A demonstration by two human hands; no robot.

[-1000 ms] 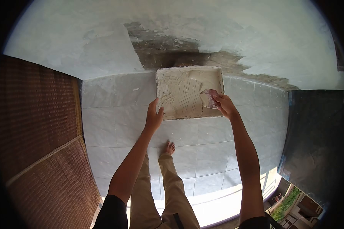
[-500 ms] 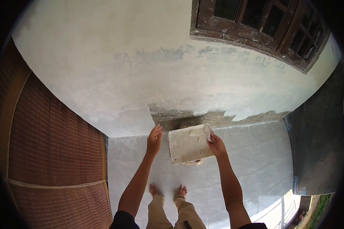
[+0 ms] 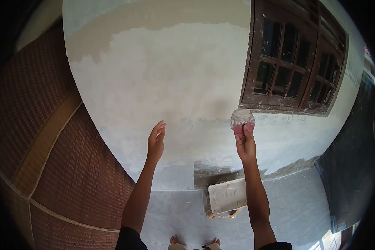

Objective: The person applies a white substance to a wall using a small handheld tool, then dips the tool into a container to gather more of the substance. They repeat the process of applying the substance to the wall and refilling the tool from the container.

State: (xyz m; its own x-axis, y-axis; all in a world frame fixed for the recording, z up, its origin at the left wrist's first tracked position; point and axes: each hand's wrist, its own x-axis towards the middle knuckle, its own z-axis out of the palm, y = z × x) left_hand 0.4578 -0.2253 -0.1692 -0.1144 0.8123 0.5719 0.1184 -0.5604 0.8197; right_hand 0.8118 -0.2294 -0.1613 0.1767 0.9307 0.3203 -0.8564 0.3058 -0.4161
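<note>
In my right hand [image 3: 246, 142] is a small reddish putty scraper [image 3: 242, 119] with a whitish, putty-smeared blade. It is raised in front of the wall, just below the window's lower corner. My left hand [image 3: 156, 139] is lifted to the left with its fingers stretched out, holding nothing. Both hands are in front of the pale, patchily coated wall [image 3: 175, 75]. Lower down, a rectangular tray [image 3: 228, 195] of off-white putty rests on a light-coloured support [image 3: 223, 215] near the wall's foot. My right forearm covers the tray's right end.
A brown wooden window [image 3: 287, 62] with several panes is set in the wall at upper right. Woven brown matting [image 3: 79, 166] hangs along the left. A dark sheet [image 3: 354, 154] stands at the right. Grey tiles [image 3: 171, 212] cover the floor under my bare feet.
My right hand has risen from the tray to below the window, the scraper now plainly visible in it. My left hand is also higher against the wall. The view has tilted upward.
</note>
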